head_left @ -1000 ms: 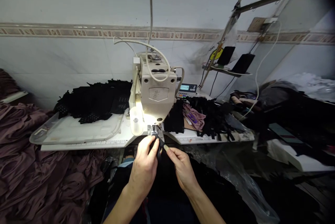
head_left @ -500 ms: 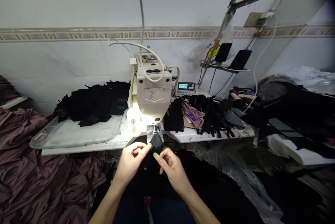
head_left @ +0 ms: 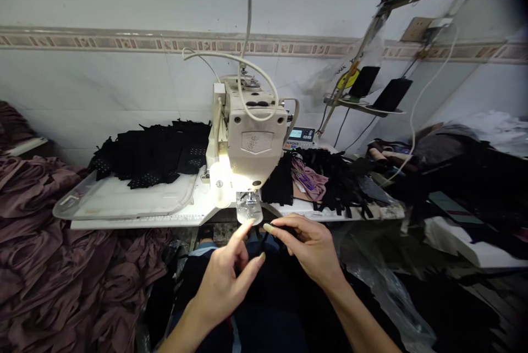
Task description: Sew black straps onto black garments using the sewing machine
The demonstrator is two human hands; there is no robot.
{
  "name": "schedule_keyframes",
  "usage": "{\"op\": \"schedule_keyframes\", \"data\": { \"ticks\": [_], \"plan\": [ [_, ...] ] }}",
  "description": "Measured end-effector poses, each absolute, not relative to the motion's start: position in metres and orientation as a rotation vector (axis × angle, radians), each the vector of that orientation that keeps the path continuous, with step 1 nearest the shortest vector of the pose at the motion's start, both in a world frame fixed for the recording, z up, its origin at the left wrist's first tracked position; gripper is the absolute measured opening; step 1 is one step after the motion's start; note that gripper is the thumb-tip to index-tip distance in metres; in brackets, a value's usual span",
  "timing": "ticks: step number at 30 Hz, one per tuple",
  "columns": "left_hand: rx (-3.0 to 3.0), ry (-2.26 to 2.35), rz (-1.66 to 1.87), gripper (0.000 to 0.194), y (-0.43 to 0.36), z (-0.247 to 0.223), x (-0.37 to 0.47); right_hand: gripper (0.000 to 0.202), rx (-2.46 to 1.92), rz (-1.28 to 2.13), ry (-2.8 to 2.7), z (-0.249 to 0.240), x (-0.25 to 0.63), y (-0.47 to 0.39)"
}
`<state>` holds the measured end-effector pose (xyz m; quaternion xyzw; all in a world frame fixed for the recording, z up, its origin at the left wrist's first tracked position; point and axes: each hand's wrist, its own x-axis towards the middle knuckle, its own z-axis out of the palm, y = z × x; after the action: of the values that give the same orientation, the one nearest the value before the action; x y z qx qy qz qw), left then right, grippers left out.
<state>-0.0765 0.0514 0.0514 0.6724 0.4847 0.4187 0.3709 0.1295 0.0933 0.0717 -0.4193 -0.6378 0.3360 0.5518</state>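
Pinching a narrow black strap piece [head_left: 264, 240] in my right hand [head_left: 313, 246] at the moment, thumb and forefinger closed on its top end just below the front edge of the sewing table [head_left: 136, 220]. The strap hangs down from that pinch between my two hands, right under the presser foot [head_left: 248, 199] of the sewing machine [head_left: 251, 138]. My left hand [head_left: 225, 281] isn't holding anything: fingers spread and loose, index finger pointing up toward the foot, the rest just beside the dangling strap. Can't quite tell if a fingertip is brushing it, black on black down there.

My take on doing this bit well: keep the pinch close to the very end of the strap so it goes under the foot flat, not twisted, and let the free hand steady the loose tail from the side rather than tugging it. The machine's lamp lights the needle plate nicely, so line things up in that bright patch instead of down in the dark over my lap. I'd also keep fingertips off to the sides of the foot, long nails and needles don't mix.

Rest of the bench: a stack of black cut pieces [head_left: 152, 152] along the back of the table on the left side, sitting at the far edge of a clear plastic tray [head_left: 124, 202]. Right of the machine there's a messy heap of black straps [head_left: 334, 182] with a pinkish scrap [head_left: 307, 180] in it.
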Motion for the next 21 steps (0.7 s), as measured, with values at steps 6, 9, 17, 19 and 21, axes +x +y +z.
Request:
{"op": "schedule_keyframes", "data": {
  "ticks": [6,9,17,19,21],
  "plan": [
    [1.623,1.266,1.009,0.039,0.067,0.054,-0.072,0.022,-1.086,0.975,-1.439,0.061,0.127,0.124],
    [1.738,1.385,1.065,0.033,0.074,0.058,-0.071,0.026,-1.13,0.979,-1.409,0.052,0.123,0.143],
    [2.768,1.506,1.246,0.034,0.071,0.054,-0.068,0.023,-1.019,0.918,-1.379,0.042,0.113,0.181],
    [2.892,1.535,1.204,0.033,0.071,0.055,-0.067,0.024,-1.005,0.942,-1.368,0.043,0.111,0.187],
    [2.928,1.597,1.206,0.032,0.071,0.057,-0.065,0.024,-1.004,0.961,-1.349,0.046,0.11,0.188]
  ]
}}
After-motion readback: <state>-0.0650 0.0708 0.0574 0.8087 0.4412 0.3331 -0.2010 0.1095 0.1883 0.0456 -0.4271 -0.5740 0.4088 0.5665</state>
